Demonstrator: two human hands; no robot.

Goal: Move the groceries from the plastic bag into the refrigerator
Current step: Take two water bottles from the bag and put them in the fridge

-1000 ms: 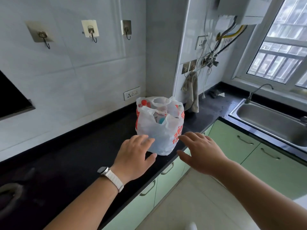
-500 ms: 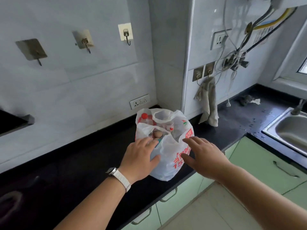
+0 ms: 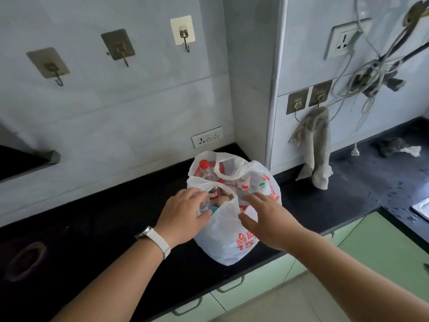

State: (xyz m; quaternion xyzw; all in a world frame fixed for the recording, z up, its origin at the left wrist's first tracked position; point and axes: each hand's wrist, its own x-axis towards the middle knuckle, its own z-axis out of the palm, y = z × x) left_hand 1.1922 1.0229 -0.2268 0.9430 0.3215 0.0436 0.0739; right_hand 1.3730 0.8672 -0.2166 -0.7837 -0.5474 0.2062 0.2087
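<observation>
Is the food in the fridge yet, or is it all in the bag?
Nothing looks done yet. The white plastic bag with red print sits full on the black countertop, a red-capped clear bottle poking out. The left hand and right hand touch its open top, lifting nothing. Every grocery is left to move; no fridge is in view.

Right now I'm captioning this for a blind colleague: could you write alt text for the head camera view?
A person's left hand and right hand touch the open top of a white plastic bag standing on a black counter, a red-capped bottle visible inside. A grey cloth hangs from a wall hook behind.
</observation>
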